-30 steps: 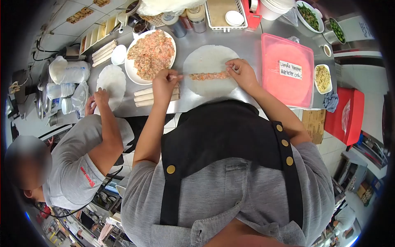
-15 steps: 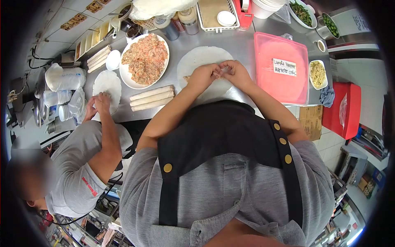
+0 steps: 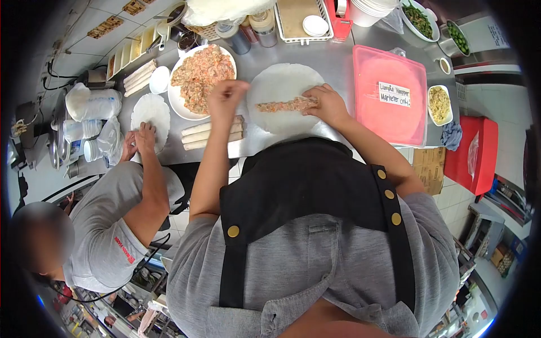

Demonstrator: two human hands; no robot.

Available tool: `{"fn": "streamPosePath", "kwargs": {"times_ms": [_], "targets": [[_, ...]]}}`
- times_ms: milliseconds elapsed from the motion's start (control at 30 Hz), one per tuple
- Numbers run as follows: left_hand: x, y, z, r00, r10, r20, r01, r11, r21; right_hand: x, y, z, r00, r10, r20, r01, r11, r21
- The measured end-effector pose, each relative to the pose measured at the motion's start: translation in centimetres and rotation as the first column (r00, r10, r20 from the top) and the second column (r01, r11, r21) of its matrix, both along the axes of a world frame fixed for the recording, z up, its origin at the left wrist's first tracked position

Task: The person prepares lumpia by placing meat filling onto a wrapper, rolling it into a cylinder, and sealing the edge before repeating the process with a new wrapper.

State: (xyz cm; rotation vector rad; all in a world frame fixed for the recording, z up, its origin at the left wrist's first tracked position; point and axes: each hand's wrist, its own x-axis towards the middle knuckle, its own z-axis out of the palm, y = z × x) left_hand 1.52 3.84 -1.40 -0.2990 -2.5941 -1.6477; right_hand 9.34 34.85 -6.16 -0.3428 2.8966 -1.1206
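A round, pale wrapper [image 3: 282,79] lies flat on the steel counter, with a narrow strip of meat-like filling [image 3: 284,105] across its middle. My right hand [image 3: 325,103] is at the strip's right end, its curled fingers closed on the filling. Raised between the wrapper and a white plate heaped with filling [image 3: 197,76], my left hand [image 3: 227,94] has its fingers bent together; anything in them is hidden. Below it, several rolled wrappers [image 3: 194,136] lie side by side, partly behind my left forearm.
At left, a co-worker's hands [image 3: 141,138] touch another round wrapper [image 3: 151,112]. A pink lidded container [image 3: 390,121] stands right of my wrapper. Bottles [image 3: 263,29], a white basket [image 3: 301,39] and a red item [image 3: 342,25] line the back. A small dish [image 3: 439,104] sits far right.
My left hand has moved left, off the wrapper toward the plate. My right hand stays at the filling's right end, and the strip is now uncovered. The view has shifted slightly.
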Motion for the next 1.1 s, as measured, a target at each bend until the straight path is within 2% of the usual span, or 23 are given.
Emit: {"fn": "streamPosePath", "kwargs": {"times_ms": [33,67,100,133,200,233,300,333,367,400,467,500,567,667,733,833,900,933,1000,1100], "targets": [[-0.3,-1.5,0.4,0.98,0.145,-0.139,-0.145,0.989,0.012,0.1,0.1,0.0,0.999,-0.018,-0.03,0.019,1.0,0.008],[-0.7,-3.0,0.8,0.931,0.133,-0.34,-0.235,0.931,-0.279,0.3,0.0,-0.2,1.0,-0.016,-0.027,0.016,1.0,0.01],[-1.1,-4.1,1.3,0.855,0.051,-0.516,-0.359,0.778,-0.516,0.3,-0.2,-0.5,0.999,-0.011,-0.046,0.013,0.999,0.05],[-1.0,-5.0,1.1,0.855,0.053,-0.516,-0.359,0.779,-0.514,0.2,-0.4,-0.4,0.998,-0.006,-0.068,0.012,0.996,0.089],[0.0,-5.7,1.2,0.898,0.024,-0.439,-0.381,0.541,-0.75,0.1,-0.9,0.5,1.0,0.007,-0.031,-0.003,0.99,0.138],[0.2,-5.2,1.5,0.899,0.024,-0.438,-0.38,0.542,-0.749,0.1,-1.1,0.9,1.0,0.017,0.01,-0.019,0.983,0.182],[1.1,-3.5,2.1,0.876,0.031,-0.482,-0.376,0.67,-0.64,0.1,-1.4,0.9,0.999,0.023,0.022,-0.027,0.979,0.202],[0.5,-2.4,1.1,0.893,-0.033,-0.449,-0.251,0.79,-0.559,0.0,-1.4,0.9,0.999,0.028,0.028,-0.034,0.974,0.222],[1.2,-1.0,0.0,0.923,-0.106,-0.369,-0.136,0.808,-0.573,-0.1,-1.4,0.8,0.999,0.032,0.026,-0.037,0.974,0.223],[2.1,1.7,0.0,0.94,-0.182,-0.289,-0.019,0.817,-0.577,-0.2,-1.5,0.4,0.999,0.039,0.011,-0.041,0.978,0.204],[3.5,5.6,-0.6,0.905,-0.349,-0.243,0.129,0.769,-0.626,-0.4,-1.5,-0.3,0.999,0.042,-0.005,-0.041,0.981,0.189],[3.7,6.7,-1.1,0.903,-0.352,-0.248,0.13,0.772,-0.622,-0.5,-1.5,-0.8,0.998,0.06,-0.033,-0.053,0.982,0.179],[3.9,8.2,-2.7,0.842,-0.514,-0.161,0.323,0.721,-0.613,-0.5,-1.2,-1.2,0.995,0.076,-0.061,-0.064,0.982,0.175],[3.1,8.3,-6.0,0.823,-0.547,-0.153,0.335,0.685,-0.647,-0.1,-1.0,-0.9,0.994,0.087,-0.061,-0.073,0.977,0.198],[2.9,8.1,-5.0,0.821,-0.557,-0.123,0.357,0.671,-0.65,0.4,-0.7,0.0,0.998,0.018,-0.061,-0.006,0.983,0.182],[3.4,8.0,-3.1,0.87,-0.466,-0.159,0.301,0.758,-0.579,0.7,-0.2,-0.2,0.991,0.018,-0.131,0.002,0.988,0.157],[3.9,8.1,-2.8,0.899,-0.411,-0.149,0.315,0.845,-0.432,0.6,-0.4,-0.5,0.98,0.053,-0.193,-0.029,0.991,0.127],[3.8,7.8,-3.5,0.911,-0.38,-0.16,0.286,0.862,-0.42,0.5,-0.5,-0.6,0.976,0.077,-0.205,-0.059,0.994,0.094],[3.1,6.7,-4.8,0.92,-0.39,-0.039,0.33,0.825,-0.459,0.3,-1.1,-0.8,0.963,0.085,-0.255,-0.073,0.996,0.057],[2.5,4.3,-5.1,0.959,-0.28,-0.051,0.217,0.833,-0.509,0.1,-0.9,-0.4,0.983,0.075,-0.166,-0.058,0.993,0.107]]}}
